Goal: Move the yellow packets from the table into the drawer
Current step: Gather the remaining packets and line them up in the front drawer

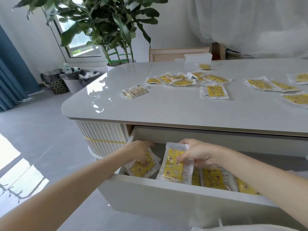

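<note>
The white drawer (pixel 166 185) under the table stands pulled out. My left hand (pixel 141 151) reaches into its left end and grips a yellow packet (pixel 141 169) lying tilted there. My right hand (pixel 198 153) pinches a second yellow packet (pixel 173 167) by its upper right side, holding it propped over the drawer's middle. More yellow packets (pixel 215 179) lie flat in the drawer to the right, partly hidden by my right forearm. Several yellow packets (pixel 214 92) are scattered over the glossy white table (pixel 166 107).
A pale beige packet (pixel 135 92) lies near the table's left end. A white box (pixel 198 57) sits at the far edge. A potted plant (pixel 110 27) and bins with dark bags (pixel 66 79) stand on the floor beyond the table.
</note>
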